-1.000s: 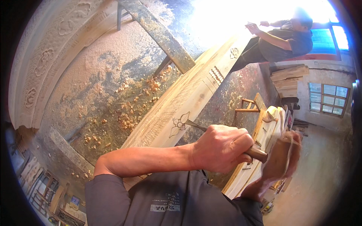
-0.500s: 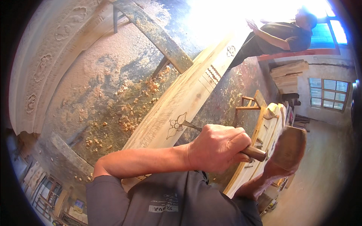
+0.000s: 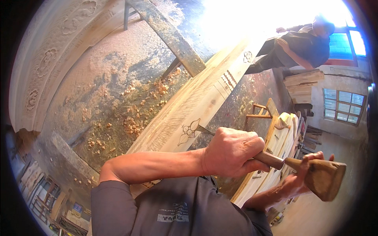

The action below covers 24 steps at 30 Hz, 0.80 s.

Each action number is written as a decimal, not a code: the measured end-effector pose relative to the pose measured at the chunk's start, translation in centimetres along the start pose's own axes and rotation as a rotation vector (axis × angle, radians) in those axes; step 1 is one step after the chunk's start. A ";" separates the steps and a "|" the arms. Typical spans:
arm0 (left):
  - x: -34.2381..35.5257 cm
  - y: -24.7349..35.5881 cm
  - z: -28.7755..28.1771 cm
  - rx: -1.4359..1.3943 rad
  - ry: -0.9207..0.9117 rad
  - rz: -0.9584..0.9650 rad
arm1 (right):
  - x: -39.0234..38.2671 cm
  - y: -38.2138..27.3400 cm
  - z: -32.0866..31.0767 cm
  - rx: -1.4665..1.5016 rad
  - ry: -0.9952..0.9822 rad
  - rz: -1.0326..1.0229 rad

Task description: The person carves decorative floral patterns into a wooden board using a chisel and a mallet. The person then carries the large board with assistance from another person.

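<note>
A long pale wooden board (image 3: 212,104) runs diagonally away from me, with a flower outline (image 3: 190,129) carved on its face. My left hand (image 3: 233,151) is closed around a chisel (image 3: 271,159), whose metal blade rests on the flower's right side. At the right, my right hand (image 3: 295,181) grips a wooden mallet (image 3: 326,181) by its handle. The mallet's narrow end lies beside the butt of the chisel handle; whether they touch I cannot tell. Farther up the board are a zigzag-edged carved band (image 3: 228,80) and a rosette (image 3: 247,56).
A bench (image 3: 173,39) meets the board's left side. Wood shavings (image 3: 132,126) litter the floor. On the right, another bench (image 3: 275,147) bears several chisels. A large carved panel (image 3: 47,63) stands at left. Another person (image 3: 301,45) is beside the board's far end.
My right hand has turned the mallet, so its head has swung down and to the right. The chisel stays at the flower. The other person has shifted and their arms have moved.
</note>
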<state>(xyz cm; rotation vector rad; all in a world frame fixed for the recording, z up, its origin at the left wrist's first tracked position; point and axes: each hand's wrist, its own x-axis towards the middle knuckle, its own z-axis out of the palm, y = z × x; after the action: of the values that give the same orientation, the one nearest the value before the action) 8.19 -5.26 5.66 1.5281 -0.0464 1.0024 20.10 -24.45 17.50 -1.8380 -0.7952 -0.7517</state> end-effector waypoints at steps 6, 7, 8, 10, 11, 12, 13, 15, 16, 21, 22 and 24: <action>0.3 0.0 -0.7 0.023 0.027 0.002 | 2.8 -2.0 -1.9 0.211 -0.009 0.000; 0.3 0.0 -0.7 0.024 0.032 0.002 | 3.2 -2.0 -2.2 0.313 -0.007 0.017; 0.3 -0.1 -0.6 0.025 0.037 0.002 | 3.8 -2.1 -2.5 0.415 -0.006 0.034; 0.3 -0.1 -0.5 0.019 0.046 -0.009 | 4.8 -2.5 -3.3 0.584 -0.066 0.037; 0.3 -0.1 -0.3 0.012 0.050 -0.018 | 4.3 -2.2 -2.9 0.634 -0.051 0.062; 0.3 -0.1 -0.2 0.005 0.053 -0.028 | 3.4 -1.5 -1.9 0.683 -0.035 0.086; 0.3 -0.2 0.0 0.016 0.046 -0.029 | 2.3 -1.6 -0.2 0.377 -0.178 0.015; 0.2 -0.5 -0.1 0.058 0.038 -0.026 | 1.1 -1.7 3.3 -0.255 -0.443 -0.183; 0.2 -0.3 -0.1 0.045 0.038 -0.031 | 1.1 -2.2 4.4 -0.596 -0.559 -0.322; 1.3 2.4 2.4 -0.065 -0.108 0.275 | -1.5 3.1 0.1 0.090 -0.124 0.275; 1.5 3.6 3.0 -0.018 -0.205 0.357 | -2.2 3.2 0.7 0.228 -0.097 0.388; 1.4 4.8 4.7 -0.085 -0.295 0.357 | -3.7 3.4 0.6 0.282 -0.120 0.561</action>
<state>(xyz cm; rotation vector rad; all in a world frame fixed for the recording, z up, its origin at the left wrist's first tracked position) 8.97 -9.68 10.87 1.6109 -0.5797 1.0273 20.67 -25.79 12.59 -1.7360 -0.3963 -0.1624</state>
